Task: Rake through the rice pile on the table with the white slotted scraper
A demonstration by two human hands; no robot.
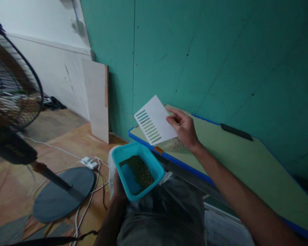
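My left hand (119, 186) is closed on the side of a turquoise plastic tub (159, 171), tilted a little above my lap. Inside the tub lie many small green beans (141, 172), heaped toward its right side, with part of the blue floor bare. Between the thumb and fingers of my right hand (183, 128) is a flat white card (156, 118) with a row of slots along its lower left edge. It is held over the near left end of the pale green board table (220, 150), close to a small scatter of light bits (178, 145).
A standing fan (12, 85) is at the left on a round grey base (64, 194). White cables and a power strip (89, 163) lie on the floor. A white panel (96, 99) leans against the wall. A black strip (236, 132) sits at the table's far edge, before the green wall (220, 61).
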